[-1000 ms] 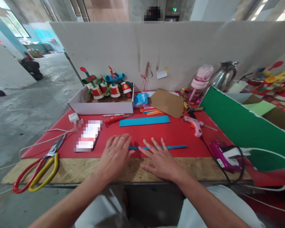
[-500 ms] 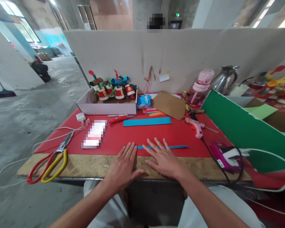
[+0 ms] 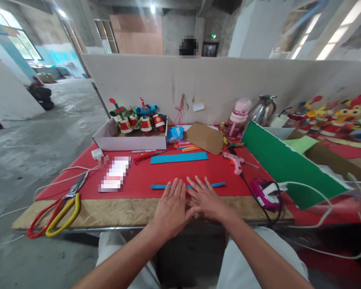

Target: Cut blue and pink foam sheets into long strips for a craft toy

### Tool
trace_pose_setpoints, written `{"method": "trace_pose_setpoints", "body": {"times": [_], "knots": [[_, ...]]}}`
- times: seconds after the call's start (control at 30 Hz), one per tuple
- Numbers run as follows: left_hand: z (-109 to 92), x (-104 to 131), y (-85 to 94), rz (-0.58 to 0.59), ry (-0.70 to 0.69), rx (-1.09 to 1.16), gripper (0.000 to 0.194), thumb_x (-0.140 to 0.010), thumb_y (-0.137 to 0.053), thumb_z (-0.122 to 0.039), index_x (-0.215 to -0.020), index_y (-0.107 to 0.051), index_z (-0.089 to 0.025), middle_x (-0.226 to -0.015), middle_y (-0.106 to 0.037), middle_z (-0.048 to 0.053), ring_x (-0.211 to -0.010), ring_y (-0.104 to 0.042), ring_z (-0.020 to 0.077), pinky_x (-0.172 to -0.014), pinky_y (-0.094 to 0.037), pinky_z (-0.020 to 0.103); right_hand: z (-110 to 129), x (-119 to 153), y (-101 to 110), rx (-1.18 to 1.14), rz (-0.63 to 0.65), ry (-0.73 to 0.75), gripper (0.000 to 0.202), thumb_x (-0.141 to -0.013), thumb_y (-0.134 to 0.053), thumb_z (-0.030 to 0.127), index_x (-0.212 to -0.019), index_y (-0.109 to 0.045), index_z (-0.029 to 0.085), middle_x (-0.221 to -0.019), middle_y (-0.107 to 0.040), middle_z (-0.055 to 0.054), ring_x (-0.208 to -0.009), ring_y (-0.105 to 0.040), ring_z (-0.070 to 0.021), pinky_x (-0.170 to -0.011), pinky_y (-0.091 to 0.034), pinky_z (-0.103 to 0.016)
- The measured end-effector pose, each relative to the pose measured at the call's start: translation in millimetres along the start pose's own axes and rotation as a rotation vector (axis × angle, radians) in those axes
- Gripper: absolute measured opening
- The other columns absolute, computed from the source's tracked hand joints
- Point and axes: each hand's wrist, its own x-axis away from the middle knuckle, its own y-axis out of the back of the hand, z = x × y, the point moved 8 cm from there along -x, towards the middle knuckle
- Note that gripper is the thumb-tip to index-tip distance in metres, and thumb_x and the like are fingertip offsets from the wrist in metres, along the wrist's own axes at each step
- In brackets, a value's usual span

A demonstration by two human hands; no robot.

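A narrow blue strip (image 3: 218,185) lies lengthwise near the front of the red table covering (image 3: 132,176). My left hand (image 3: 172,206) rests palm down over its middle, fingers stretched out. Just to the right, my right hand (image 3: 206,198) also lies flat on the strip with its fingers spread. The two thumbs meet or overlap between the hands. Beyond them is a wider blue strip (image 3: 179,157), apart from both hands. Parts of the narrow strip are hidden beneath my fingers.
Large scissors (image 3: 61,208) lie at left beside a phone (image 3: 114,174). A white box (image 3: 129,142) holds cup figures. At right are a pink glue gun (image 3: 234,162), a purple power socket (image 3: 264,194) with cables, and a green-sided box (image 3: 289,164). A person's head shows behind the partition (image 3: 216,88).
My left hand has moved right along the narrow strip, up against my right hand, baring the strip's left end. The camera view has shifted slightly.
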Motion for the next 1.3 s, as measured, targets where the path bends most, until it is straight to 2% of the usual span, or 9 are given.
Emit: {"method": "trace_pose_setpoints", "body": {"times": [0.17, 0.43, 0.57, 0.63, 0.7, 0.8, 0.9, 1.0, 1.3], "knots": [[14, 7, -20.6, 0.021, 0.015, 0.01, 0.078, -0.093, -0.033, -0.065, -0.141, -0.047, -0.006, -0.145, -0.049, 0.024, -0.138, -0.042, 0.0361, -0.11, -0.039, 0.052, -10, 7, 2, -0.015, -0.038, -0.008, 0.055, -0.101, -0.033, 0.048, -0.153, -0.027, 0.031, -0.161, -0.022, -0.004, -0.15, -0.013, -0.0281, -0.119, -0.012, -0.057], [52, 23, -15.3, 0.094, 0.022, 0.016, 0.066, -0.095, -0.035, -0.056, -0.139, -0.05, -0.01, -0.147, -0.048, 0.019, -0.139, -0.041, 0.0336, -0.109, -0.041, 0.051, -70, 48, 9, -0.003, 0.009, -0.167, 0.056, -0.103, -0.024, 0.047, -0.154, -0.024, 0.025, -0.162, -0.015, -0.006, -0.15, -0.01, -0.0241, -0.121, -0.014, -0.052], [62, 28, -14.1, 0.081, 0.028, -0.002, 0.065, -0.094, -0.036, -0.055, -0.138, -0.051, -0.01, -0.145, -0.051, 0.019, -0.137, -0.044, 0.0332, -0.11, -0.04, 0.05, -76, 53, 20, 0.034, 0.0, -0.217, 0.062, -0.101, -0.026, 0.054, -0.154, -0.028, 0.022, -0.161, -0.02, -0.009, -0.149, -0.014, -0.0284, -0.12, -0.014, -0.055], [62, 28, -13.7, 0.07, 0.022, -0.01, 0.066, -0.094, -0.036, -0.056, -0.137, -0.053, -0.01, -0.143, -0.052, 0.019, -0.135, -0.046, 0.0337, -0.11, -0.04, 0.051, -60, 46, 30, 0.052, -0.085, -0.217, 0.067, -0.099, -0.027, 0.059, -0.153, -0.03, 0.021, -0.16, -0.022, -0.009, -0.149, -0.013, -0.0302, -0.12, -0.011, -0.058], [62, 28, -13.9, 0.06, 0.023, -0.019, 0.064, -0.094, -0.036, -0.055, -0.136, -0.053, -0.01, -0.142, -0.053, 0.019, -0.135, -0.047, 0.0337, -0.11, -0.04, 0.05, -26, 32, 34, 0.035, -0.172, -0.15, 0.071, -0.098, -0.028, 0.062, -0.154, -0.027, 0.018, -0.16, -0.021, -0.009, -0.15, -0.011, -0.0286, -0.121, -0.007, -0.055], [62, 29, -16.6, 0.074, 0.006, -0.023, 0.061, -0.092, -0.038, -0.05, -0.136, -0.053, -0.011, -0.143, -0.052, 0.019, -0.135, -0.047, 0.0333, -0.109, -0.041, 0.05, 41, 10, 18, -0.079, -0.14, 0.109, 0.072, -0.099, -0.028, 0.06, -0.154, -0.024, 0.014, -0.16, -0.024, -0.008, -0.149, -0.016, -0.0227, -0.123, -0.01, -0.044], [62, 30, -18.0, 0.097, -0.008, -0.026, 0.06, -0.09, -0.041, -0.045, -0.136, -0.054, -0.009, -0.144, -0.051, 0.019, -0.135, -0.047, 0.033, -0.108, -0.042, 0.049, 67, -3, 0, -0.154, -0.091, 0.164, 0.072, -0.099, -0.031, 0.057, -0.153, -0.027, 0.009, -0.158, -0.028, -0.011, -0.149, -0.019, -0.0224, -0.123, -0.016, -0.042], [63, 30, -15.1, 0.107, 0.014, -0.051, 0.059, -0.091, -0.038, -0.042, -0.136, -0.054, -0.007, -0.143, -0.051, 0.019, -0.135, -0.047, 0.0321, -0.109, -0.042, 0.047, 54, 1, -3, -0.16, -0.08, 0.133, 0.066, -0.101, -0.03, 0.054, -0.152, -0.03, 0.012, -0.158, -0.027, -0.01, -0.148, -0.02, -0.0207, -0.123, -0.015, -0.04], [64, 32, -14.1, 0.082, 0.029, -0.024, 0.061, -0.092, -0.038, -0.045, -0.138, -0.051, -0.007, -0.144, -0.051, 0.018, -0.135, -0.047, 0.033, -0.107, -0.043, 0.047, -32, 39, 5, -0.13, -0.057, -0.022, 0.058, -0.103, -0.032, 0.042, -0.152, -0.03, 0.012, -0.16, -0.025, -0.009, -0.149, -0.018, -0.0218, -0.123, -0.015, -0.043]]}}
